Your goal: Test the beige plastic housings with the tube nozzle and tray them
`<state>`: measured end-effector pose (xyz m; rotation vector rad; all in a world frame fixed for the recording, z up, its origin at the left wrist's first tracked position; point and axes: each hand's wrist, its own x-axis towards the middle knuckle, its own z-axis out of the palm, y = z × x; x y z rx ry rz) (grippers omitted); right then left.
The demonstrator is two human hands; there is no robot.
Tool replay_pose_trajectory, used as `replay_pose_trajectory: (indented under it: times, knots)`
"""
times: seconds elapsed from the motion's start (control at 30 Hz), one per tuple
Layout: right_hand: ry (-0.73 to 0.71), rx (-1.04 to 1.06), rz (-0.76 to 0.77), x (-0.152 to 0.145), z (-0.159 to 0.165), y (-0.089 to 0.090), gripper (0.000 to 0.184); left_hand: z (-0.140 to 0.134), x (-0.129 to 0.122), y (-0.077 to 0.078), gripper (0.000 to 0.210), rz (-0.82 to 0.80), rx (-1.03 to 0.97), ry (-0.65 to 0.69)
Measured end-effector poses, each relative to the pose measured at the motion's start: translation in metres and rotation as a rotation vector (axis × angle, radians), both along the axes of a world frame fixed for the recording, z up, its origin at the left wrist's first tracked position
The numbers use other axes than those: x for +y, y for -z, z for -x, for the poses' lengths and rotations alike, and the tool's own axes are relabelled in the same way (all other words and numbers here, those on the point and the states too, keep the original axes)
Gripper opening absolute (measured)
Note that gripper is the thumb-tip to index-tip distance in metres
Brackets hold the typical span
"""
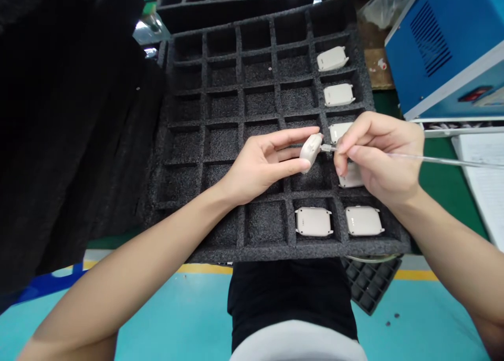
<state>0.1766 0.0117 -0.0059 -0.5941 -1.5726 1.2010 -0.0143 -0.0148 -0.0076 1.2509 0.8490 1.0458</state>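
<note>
My left hand pinches a cream-coloured watch case between thumb and fingers, tilted on its edge above the foam tray. In my right hand is a thin clear tube, gripped near its small clear tip. That tip meets the side of the watch case or lies very close to it; I cannot tell which. Below both hands lies the black foam tray with square compartments. More cream watch cases sit in its right column and front row, some partly hidden by my right hand.
Blue equipment with a vent stands at the right, beside white paper. Another compartment tray holds shiny round pieces at the back. Black foam sheets rise at the left. A dark tray shows below the table edge.
</note>
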Motion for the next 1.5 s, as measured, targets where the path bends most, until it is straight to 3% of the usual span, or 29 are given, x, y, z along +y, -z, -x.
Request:
replay_pose_trajectory:
  times: [1.0,1.33,1.5]
  knots:
    - [-0.005,0.015,0.027,0.002,0.000,0.003,0.007,0.001,0.001,0.001,0.041,-0.029,0.011,0.028]
    - [-0.009,0.010,0.034,0.001,0.000,-0.001,0.008,0.000,0.000,-0.002,0.045,0.020,0.013,0.001]
    - [-0.034,-0.010,0.065,-0.003,0.004,-0.004,0.007,-0.001,-0.004,-0.012,0.045,0.128,0.058,-0.018]
